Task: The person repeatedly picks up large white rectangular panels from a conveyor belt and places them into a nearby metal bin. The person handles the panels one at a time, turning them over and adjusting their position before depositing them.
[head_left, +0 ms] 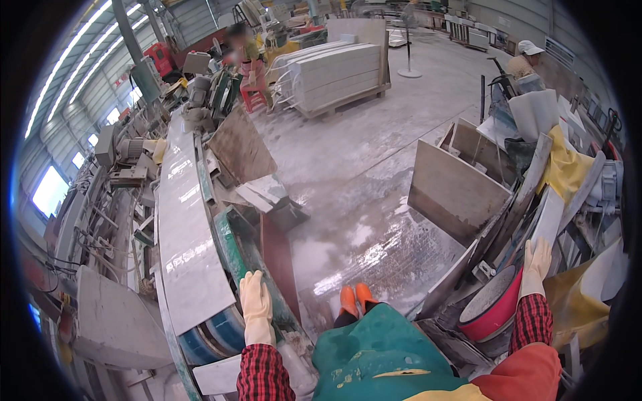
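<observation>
Green rail [231, 250] points lengthwise forward; left hand [257, 307] flat atop, right hand [536, 266] flat on pale strip [550, 214].

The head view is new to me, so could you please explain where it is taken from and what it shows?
It is one wide fisheye picture, taken from the wearer's head and looking down, so straight edges bend. Below are the wearer's green apron and orange boots. The gloved left hand lies at a green rail, beside a long glossy grey slab resting over a blue belt. The gloved right hand is by a pale strip, near a red-sided round object. Neither hand appears to grip anything.
</observation>
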Demonstrator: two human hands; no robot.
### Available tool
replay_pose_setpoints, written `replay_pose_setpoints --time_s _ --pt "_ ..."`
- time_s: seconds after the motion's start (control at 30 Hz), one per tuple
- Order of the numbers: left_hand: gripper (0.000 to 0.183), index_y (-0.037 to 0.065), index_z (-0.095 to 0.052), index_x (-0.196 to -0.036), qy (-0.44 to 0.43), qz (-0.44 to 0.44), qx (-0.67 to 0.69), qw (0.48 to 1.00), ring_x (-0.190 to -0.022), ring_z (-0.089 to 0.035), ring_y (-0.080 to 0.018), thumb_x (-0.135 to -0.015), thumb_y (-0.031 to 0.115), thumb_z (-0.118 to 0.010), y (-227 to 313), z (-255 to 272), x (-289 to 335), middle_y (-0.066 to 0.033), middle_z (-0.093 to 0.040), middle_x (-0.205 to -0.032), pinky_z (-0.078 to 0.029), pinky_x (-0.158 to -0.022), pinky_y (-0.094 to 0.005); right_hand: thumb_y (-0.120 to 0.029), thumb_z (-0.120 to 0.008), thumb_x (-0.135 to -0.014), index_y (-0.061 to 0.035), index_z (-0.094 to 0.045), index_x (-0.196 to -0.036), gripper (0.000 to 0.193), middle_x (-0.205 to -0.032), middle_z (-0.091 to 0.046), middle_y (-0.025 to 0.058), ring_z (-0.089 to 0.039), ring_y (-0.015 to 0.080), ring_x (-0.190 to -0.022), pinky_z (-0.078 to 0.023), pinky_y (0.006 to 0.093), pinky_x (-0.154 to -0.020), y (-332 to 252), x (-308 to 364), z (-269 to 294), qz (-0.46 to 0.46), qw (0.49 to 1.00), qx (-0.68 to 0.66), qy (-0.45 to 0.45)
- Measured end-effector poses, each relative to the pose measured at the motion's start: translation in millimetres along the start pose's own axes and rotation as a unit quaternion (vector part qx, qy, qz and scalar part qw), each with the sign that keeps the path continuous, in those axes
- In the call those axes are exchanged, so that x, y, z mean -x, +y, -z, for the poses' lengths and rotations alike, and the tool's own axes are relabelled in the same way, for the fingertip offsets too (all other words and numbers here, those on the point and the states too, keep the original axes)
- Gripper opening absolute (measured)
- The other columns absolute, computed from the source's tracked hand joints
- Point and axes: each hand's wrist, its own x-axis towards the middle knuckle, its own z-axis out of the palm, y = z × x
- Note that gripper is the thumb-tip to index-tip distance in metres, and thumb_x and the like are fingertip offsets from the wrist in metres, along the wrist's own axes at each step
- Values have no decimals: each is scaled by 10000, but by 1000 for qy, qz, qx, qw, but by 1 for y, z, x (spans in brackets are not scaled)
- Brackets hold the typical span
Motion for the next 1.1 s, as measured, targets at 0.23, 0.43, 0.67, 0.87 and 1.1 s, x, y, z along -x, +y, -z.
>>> replay_pose_setpoints --time_s 0.23,0.43,0.67,0.87,1.1 --pt "355 -2 -607 -1168 4 9 5 1000 -947 -536 -418 -815 -31 -626 0 1 1 -203 -585 -1021 -436 -850 -482 -509 -523 -973 -113 -524 -1402 584 -1417 -522 129 -465 320 -1316 -390 476 -1055 -21 6 27 -50 994 18 -96" --pt "324 4 -612 -1155 10 15 -7 1000 -969 -544 -421 -832 -15 -612 3 1 -1 -207 -597 -1043 -439 -875 -482 -528 -504 -981 -145 -462 -1463 618 -1498 -467 100 -397 277 -1399 -380 485 -1083 -16 9 25 -77 987 53 -132" --pt "304 4 -618 -1159 -22 75 25 997 -1048 -554 -451 -856 16 -599 11 8 -3 -228 -617 -1100 -434 -947 -493 -503 -505 -976 -153 -412 -1500 637 -1570 -382 98 -324 286 -1460 -351 540 -1132 -14 13 19 -108 980 23 -168" --pt "234 13 -625 -1062 -5 69 26 997 -947 -537 -417 -833 35 -583 16 12 -10 -194 -586 -995 -448 -831 -492 -416 -550 -949 -37 -448 -1456 641 -1492 -455 194 -383 396 -1395 -325 499 -1155 8 11 -6 -67 984 -10 -164" --pt "150 29 -636 -951 -13 91 2 996 -884 -543 -405 -817 51 -572 7 15 -6 -185 -583 -912 -444 -778 -500 -373 -637 -932 20 -487 -1416 642 -1462 -473 254 -416 398 -1375 -310 456 -1172 34 39 -26 -25 984 -78 -156"
